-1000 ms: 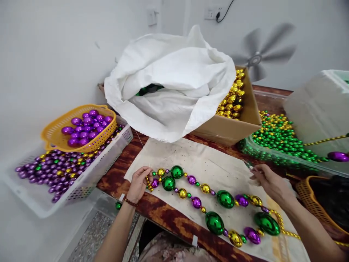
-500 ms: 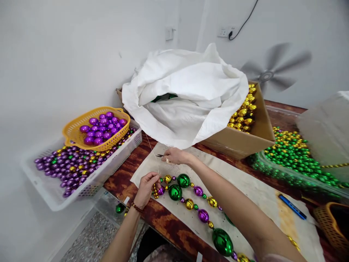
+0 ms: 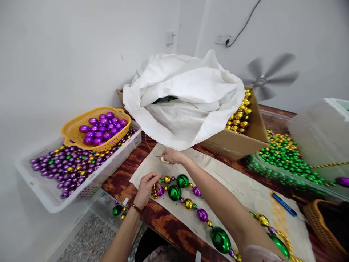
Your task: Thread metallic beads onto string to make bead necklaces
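Observation:
My left hand (image 3: 145, 187) is closed in a pinch at the end of a beaded necklace (image 3: 174, 192). A short pale thread end shows at its fingertips. Green, gold and purple beads run from there across the cloth, partly hidden under my right forearm. Farther up the cloth, my right hand (image 3: 174, 156) is closed around small dark scissors (image 3: 157, 157); only their thin tip shows, pointing left. Beyond the tip, a loose thin thread (image 3: 147, 142) lies near the white sack's edge.
A white sack (image 3: 180, 127) stands behind my hands, before a cardboard box (image 3: 231, 143) of gold beads. At left, a yellow basket (image 3: 68, 127) of purple balls rests in a white crate (image 3: 54, 205). A blue pen-like tool (image 3: 284, 204) lies at right, near green beads (image 3: 289, 153).
The thread that ran from my left fingers up past the scissors no longer spans that gap. My right hand has shifted slightly with the scissors; my left hand keeps its pinch.

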Demonstrator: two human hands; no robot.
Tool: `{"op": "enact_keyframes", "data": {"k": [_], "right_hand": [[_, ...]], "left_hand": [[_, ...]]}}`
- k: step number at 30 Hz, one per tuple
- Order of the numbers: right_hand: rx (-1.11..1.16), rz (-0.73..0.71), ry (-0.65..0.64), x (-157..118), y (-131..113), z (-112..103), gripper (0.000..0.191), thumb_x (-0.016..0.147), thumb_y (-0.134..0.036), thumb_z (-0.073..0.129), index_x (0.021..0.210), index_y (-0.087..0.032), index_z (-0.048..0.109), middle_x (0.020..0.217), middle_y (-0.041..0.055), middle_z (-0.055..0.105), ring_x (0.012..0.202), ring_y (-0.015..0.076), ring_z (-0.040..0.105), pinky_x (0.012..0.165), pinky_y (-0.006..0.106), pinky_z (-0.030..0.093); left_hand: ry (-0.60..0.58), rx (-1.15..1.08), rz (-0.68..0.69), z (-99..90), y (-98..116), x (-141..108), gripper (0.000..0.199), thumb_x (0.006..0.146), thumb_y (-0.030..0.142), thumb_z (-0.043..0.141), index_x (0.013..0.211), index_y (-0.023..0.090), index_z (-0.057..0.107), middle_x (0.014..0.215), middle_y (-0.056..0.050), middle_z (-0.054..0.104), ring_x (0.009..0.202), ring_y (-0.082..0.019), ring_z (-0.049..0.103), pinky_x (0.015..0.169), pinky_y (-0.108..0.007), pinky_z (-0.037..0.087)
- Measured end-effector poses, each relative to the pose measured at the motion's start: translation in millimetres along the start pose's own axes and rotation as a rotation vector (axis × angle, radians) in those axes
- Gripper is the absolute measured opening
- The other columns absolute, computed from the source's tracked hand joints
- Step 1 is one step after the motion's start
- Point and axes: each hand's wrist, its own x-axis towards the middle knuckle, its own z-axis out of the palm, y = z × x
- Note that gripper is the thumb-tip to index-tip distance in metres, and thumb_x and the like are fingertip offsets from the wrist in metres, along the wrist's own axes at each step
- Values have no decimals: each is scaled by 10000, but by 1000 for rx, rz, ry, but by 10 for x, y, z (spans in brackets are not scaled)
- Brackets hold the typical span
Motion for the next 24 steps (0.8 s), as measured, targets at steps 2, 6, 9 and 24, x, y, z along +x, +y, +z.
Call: {"op": "enact_keyframes", "data": {"k": [2,6,9,24], "right_hand": [[10,33,57,-261,183,-2,205,862,-203,587,672,-144,638,526,-21,550,489,93,493,500,196,384],[-27,256,255,-1204,897,-138,170,900,-321,620,909,-174,704,779,9,698,693,126,631,607,189,426],[-131,594,470,-2093,1526,-256,279,983,-286,485,1175,-156,641,1037,108,721,907,196,674,712,241,448],[7,30,500,-2100,1364,19,255,983,-283,475,990,-165,701,1034,96,708,865,190,679,784,271,490]], "left_hand": [[18,5,-31,-11,24,-17,380,599,455,850,737,141,687,592,21,615,471,-89,536,446,-188,395],[51,0,-93,-31,72,-18,425,536,442,890,781,147,706,636,14,648,512,-101,553,451,-187,435],[98,1,-131,-14,111,41,476,449,426,919,781,151,717,661,8,672,532,-114,574,470,-197,478],[-30,-6,-70,307,290,5,391,555,406,883,764,135,694,659,8,664,521,-82,578,495,-175,450]]}}
